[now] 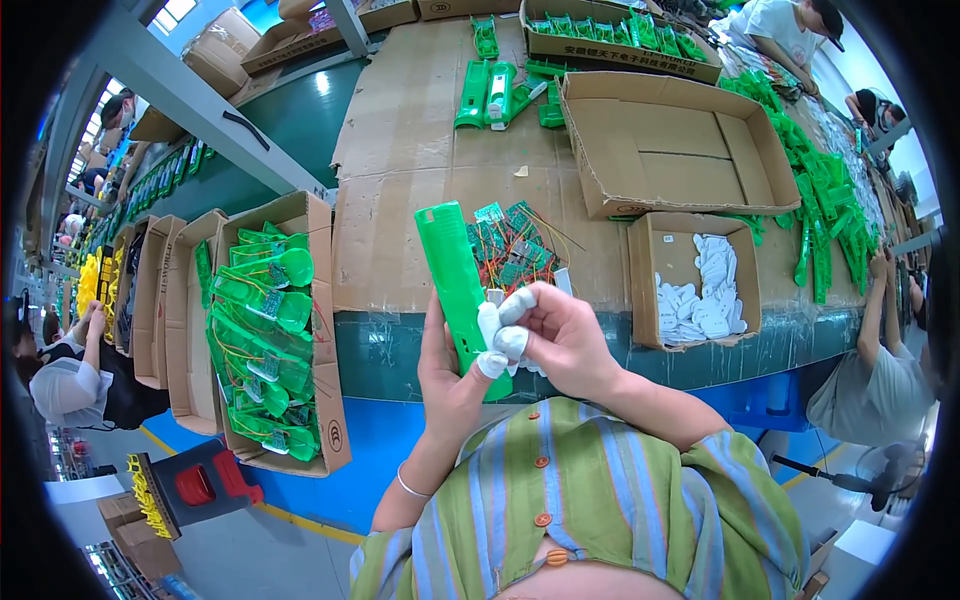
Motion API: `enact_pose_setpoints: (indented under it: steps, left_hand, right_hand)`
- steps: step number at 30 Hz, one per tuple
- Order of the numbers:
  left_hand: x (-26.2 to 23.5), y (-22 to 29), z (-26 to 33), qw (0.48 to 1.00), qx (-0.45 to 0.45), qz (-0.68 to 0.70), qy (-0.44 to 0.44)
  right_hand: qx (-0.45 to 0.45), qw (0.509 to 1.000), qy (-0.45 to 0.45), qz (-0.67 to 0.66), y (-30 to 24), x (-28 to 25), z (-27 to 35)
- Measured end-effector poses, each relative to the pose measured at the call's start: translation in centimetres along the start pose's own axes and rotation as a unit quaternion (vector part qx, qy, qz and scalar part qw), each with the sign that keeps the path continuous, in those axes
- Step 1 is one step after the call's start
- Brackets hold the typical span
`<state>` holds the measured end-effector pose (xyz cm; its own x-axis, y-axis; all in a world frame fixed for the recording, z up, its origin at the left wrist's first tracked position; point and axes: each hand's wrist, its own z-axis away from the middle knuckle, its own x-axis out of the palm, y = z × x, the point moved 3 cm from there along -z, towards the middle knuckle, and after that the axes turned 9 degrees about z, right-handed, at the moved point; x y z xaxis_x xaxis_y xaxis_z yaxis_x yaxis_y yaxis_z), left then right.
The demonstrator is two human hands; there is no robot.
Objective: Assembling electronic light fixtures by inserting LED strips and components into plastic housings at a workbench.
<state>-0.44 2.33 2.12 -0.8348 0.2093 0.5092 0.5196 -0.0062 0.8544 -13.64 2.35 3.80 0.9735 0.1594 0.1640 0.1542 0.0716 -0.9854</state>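
Observation:
A long green plastic housing (449, 262) stands tilted over the near edge of the table. My left hand (445, 375) is closed around its lower part, the thumb lying on its front. White finger covers wrap the tips of my thumbs and right index finger. My right hand (575, 345) is closed in a pinch at the right side of the housing, on a small white piece (488, 322) partly hidden by the fingertips. Just beyond the hands lies a heap of green circuit boards (515, 250) with red and yellow wires.
A carton (330, 400) of wired green housings stands left. On the right are a carton of white plastic pieces (700, 290), a large open carton (690, 145) and piled green parts (825, 200). Green housings (488, 95) lie at the back. Other people (790, 35) work around.

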Motion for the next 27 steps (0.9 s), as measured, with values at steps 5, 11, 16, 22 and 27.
enact_pose_setpoints:
  steps: [5, 11, 16, 22, 27]
  left_hand:
    - [-0.1, 0.1, 0.4, 0.999, -0.007, 0.033, 0.0]
    - [-0.2, -0.1, 0.3, 0.996, 0.009, -0.079, -0.033]
    - [-0.8, 1.0, -0.4, 0.978, 0.006, -0.2, -0.049]
    - [0.0, 2.8, -0.7, 0.904, 0.039, -0.425, -0.037]
    - [-0.8, 2.3, -0.5, 0.886, 0.052, -0.458, -0.05]
  right_hand:
    - [-0.001, 1.0, 0.007, -0.02, 0.4, 0.1, 0.6]
    - [-0.045, 0.999, 0.014, 0.015, 0.2, 0.1, 0.5]
    - [0.006, 0.996, -0.085, 0.038, 1.6, -1.6, -0.1]
    - [-0.341, 0.735, -0.018, 0.586, -1.6, 0.1, 1.4]
    - [-0.369, 0.648, 0.03, 0.666, -1.3, -1.0, -0.1]
